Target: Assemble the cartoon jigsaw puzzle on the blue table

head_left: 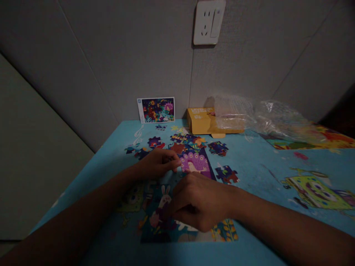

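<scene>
A partly joined jigsaw puzzle (166,234) lies on the table below my hands, showing a white rabbit at lower left and a pink peacock at upper right. My right hand (199,201) is over its lower middle, fingers bent down against the picture near the rabbit; whatever is under the fingertips is hidden. At the puzzle's left side, my left hand (159,162) has its fingers curled toward the thumb beside the peacock. Anything between those fingertips is too dark to make out. Loose puzzle pieces (226,174) lie right of the puzzle, with others (154,142) beyond my left hand.
A picture card (157,110) leans against the wall at the back. Beside it stands a yellow puzzle box (202,123), partly covered by clear plastic wrap (235,112). A blue cartoon-print cloth (263,166) covers the table. A wall socket (209,22) is above.
</scene>
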`<action>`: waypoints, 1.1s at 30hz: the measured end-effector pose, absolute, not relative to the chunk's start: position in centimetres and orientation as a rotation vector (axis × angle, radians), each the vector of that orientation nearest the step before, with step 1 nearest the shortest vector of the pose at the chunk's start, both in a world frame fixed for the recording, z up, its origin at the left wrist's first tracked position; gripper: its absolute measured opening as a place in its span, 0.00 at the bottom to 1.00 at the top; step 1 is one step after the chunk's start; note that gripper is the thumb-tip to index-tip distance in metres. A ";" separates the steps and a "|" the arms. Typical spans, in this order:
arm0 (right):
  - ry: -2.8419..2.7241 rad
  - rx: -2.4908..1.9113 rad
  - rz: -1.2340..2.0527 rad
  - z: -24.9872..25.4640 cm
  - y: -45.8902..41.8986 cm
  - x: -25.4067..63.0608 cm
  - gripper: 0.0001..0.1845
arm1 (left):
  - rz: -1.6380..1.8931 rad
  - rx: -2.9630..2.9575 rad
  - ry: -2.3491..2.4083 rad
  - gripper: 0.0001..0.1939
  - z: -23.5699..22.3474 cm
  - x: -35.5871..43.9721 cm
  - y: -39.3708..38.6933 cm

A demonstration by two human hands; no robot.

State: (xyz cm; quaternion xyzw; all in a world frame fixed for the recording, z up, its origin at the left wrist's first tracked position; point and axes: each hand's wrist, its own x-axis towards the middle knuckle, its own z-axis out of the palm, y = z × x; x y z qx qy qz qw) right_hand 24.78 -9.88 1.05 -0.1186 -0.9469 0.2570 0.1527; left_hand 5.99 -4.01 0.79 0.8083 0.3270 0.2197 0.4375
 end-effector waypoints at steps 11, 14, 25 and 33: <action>-2.730 -0.427 0.756 1.5 -10.1 24.9 0.18 | 0.552 2.013 0.809 0.17 0.7 5.9 -3.9; -2.738 -0.445 0.768 1.6 -10.1 24.9 0.17 | 0.546 2.011 0.793 0.16 0.7 5.9 -3.9; -2.759 -0.595 0.760 2.3 -10.3 24.8 0.19 | 0.543 2.026 0.803 0.17 0.8 6.0 -4.0; -2.798 -0.587 0.749 2.4 -10.5 24.9 0.21 | 0.545 2.034 0.825 0.18 0.6 5.9 -3.8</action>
